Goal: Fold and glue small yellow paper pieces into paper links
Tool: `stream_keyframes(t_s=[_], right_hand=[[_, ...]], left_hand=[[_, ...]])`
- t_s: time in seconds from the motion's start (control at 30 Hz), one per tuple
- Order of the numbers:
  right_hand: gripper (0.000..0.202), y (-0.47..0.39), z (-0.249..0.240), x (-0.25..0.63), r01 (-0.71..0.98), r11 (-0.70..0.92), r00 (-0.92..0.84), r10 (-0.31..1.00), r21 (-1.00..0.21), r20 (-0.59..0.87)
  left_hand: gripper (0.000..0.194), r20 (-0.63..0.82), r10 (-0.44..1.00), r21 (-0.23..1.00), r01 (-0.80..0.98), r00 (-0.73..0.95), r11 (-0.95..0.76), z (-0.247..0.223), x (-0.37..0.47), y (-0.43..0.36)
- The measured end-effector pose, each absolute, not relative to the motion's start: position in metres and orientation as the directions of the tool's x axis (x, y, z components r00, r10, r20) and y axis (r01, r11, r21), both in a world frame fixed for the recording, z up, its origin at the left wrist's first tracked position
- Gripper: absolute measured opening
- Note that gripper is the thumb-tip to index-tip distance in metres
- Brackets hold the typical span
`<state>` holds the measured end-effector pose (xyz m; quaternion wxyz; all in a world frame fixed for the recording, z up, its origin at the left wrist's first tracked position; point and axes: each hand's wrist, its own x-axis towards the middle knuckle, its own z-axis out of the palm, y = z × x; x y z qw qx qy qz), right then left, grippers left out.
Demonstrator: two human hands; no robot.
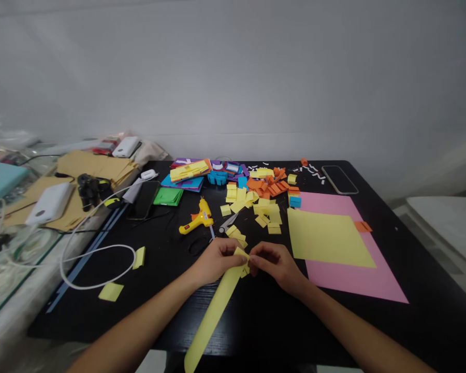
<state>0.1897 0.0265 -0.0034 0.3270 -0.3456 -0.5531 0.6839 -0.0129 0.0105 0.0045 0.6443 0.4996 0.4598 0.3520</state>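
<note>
Yellow paper strip (214,315) is held slantwise above the front part of the black counter (274,324), btwn the two forearms; its lower end is seen at the near edge, & its upper end is found at the fingers of both hands. By the left hand (216,260) the strip is pinched near the top: this grip is clamped on it, w/ the thumb laid on the upper face. By the right hand (277,264) the same end is met w/ bent fingers; whether this grip is clamped on the strip or on a small fold there cannot be told.

Just beyond the hands, many small yellow pcs (274,211) are spread, & behind them a heap of orange pcs (270,187) is seen. A grey metal tool (228,221) is placed among the nearest yellow pcs, & beside it a yellow glue gun (197,223) is laid on its side. Behind the gun, green paper (168,196) is stacked, next to a yellow bundle (190,171) that is set on blue paper.

On the R side, a yellow sheet (330,238) is laid over a larger pink sheet (357,282); a small blue pc (295,202) is seen at its upper L corner. A phone (339,180) is placed near the far R corner. On the L side, a white cable (118,245) is looped near two yellow slips (111,291), & another phone (145,200) is laid farther back.
</note>
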Motion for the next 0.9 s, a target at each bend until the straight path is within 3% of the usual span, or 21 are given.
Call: stream_keyframes(t_s=[0.47, 0.9], right_hand=[[0.040, 0.029, -0.014, 0.189, 0.057, -0.113, -0.538, 0.834, -0.992, -0.126], [0.042, 0.031, -0.015, 0.190, 0.073, -0.096, -0.544, 0.831, -0.993, -0.120]], left_hand=[[0.036, -0.242, 0.912, 0.967, 0.009, 0.332, 0.254, -0.015, -0.008, 0.010], [0.040, -0.266, 0.918, 0.962, 0.017, 0.293, 0.273, -0.013, -0.002, 0.009]])
